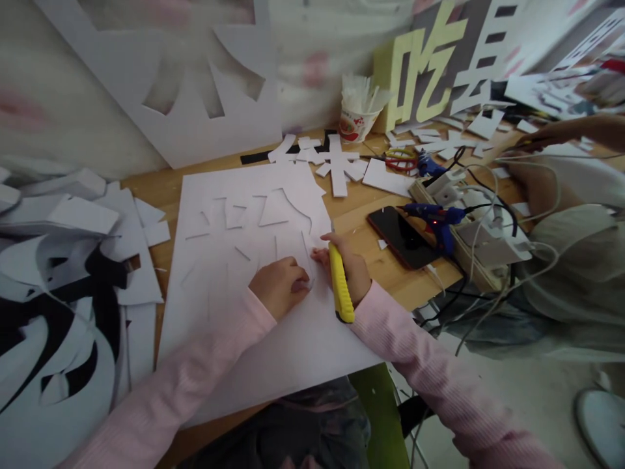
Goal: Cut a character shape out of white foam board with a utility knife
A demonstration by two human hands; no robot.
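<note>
A white foam board (234, 365) lies flat before me, with thin slits and cut character strokes across its upper half. My right hand (349, 267) is closed around a yellow utility knife (340, 283), its fingertips low over the board's right part. The knife's butt end points toward me; its blade is not visible. My left hand (280, 283) rests on the board just left of the right hand, beside a long cut. Its fingers are curled and pinched together, and whatever they grip is hidden.
White and black offcuts (73, 260) pile up at the left. A phone (403, 238), a blue glue gun (434, 215) and a power strip (469, 241) with cables lie right. Behind are a paper cup (359, 124) and scraps (336, 166). Another person's arm (571, 133) reaches in from the right.
</note>
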